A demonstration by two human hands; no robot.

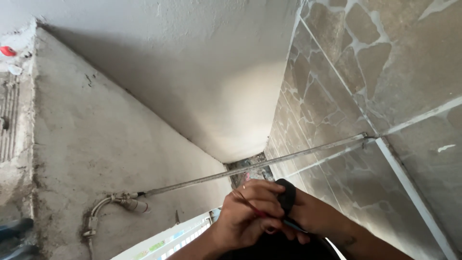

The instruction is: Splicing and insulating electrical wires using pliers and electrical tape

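Both my hands meet at the bottom middle of the view. My left hand (pixel 248 214) is closed around a thin red wire (pixel 243 200) that runs across its fingers. My right hand (pixel 313 216) presses against a black rounded object (pixel 288 195), and its fingers are wrapped around it. A thin dark blue piece (pixel 294 224) pokes out under the fingers. What the black object is cannot be made out.
A long metal rod (pixel 255 166) spans from the rough plaster wall (pixel 96 139) to the stone-patterned tiled wall (pixel 346 86). A white conduit fitting with cables (pixel 127 202) sits at the rod's left end. A white railing (pixel 178 236) shows below. A red cap (pixel 7 50) lies top left.
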